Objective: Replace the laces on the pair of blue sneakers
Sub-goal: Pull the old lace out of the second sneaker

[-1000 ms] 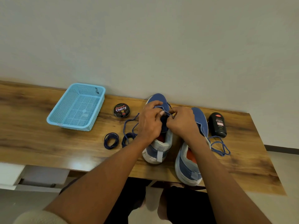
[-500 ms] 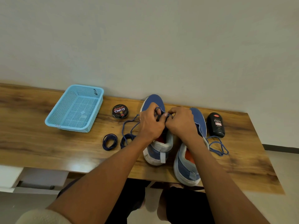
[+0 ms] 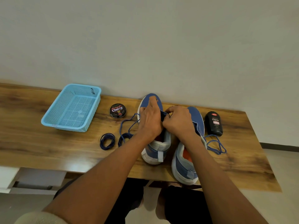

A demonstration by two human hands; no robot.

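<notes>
Two blue sneakers stand side by side on the wooden table [image 3: 48, 151], toes toward the wall. The left sneaker [image 3: 155, 143] sits farther back, and both hands work over its top. The left hand [image 3: 150, 120] lies across the shoe with its fingers curled down over the front, and the right hand [image 3: 178, 122] is bunched up just beside it, pinching a dark blue lace [image 3: 163, 113] that stretches between the two hands; whether the left fingers actually grip the lace cannot be told, since they are hidden. A lighter blue lace [image 3: 129, 125] trails from this shoe to the left across the table. The right sneaker [image 3: 186, 165] lies nearer the table's front edge, with a loose blue lace [image 3: 215, 144] looped beside it. Two small coils of dark lace [image 3: 107, 141] rest left of the shoes. Behind them sits a round polish tin [image 3: 118, 110], a light blue basket [image 3: 71, 109] farther left, and a black bottle [image 3: 214, 123] at the right.
</notes>
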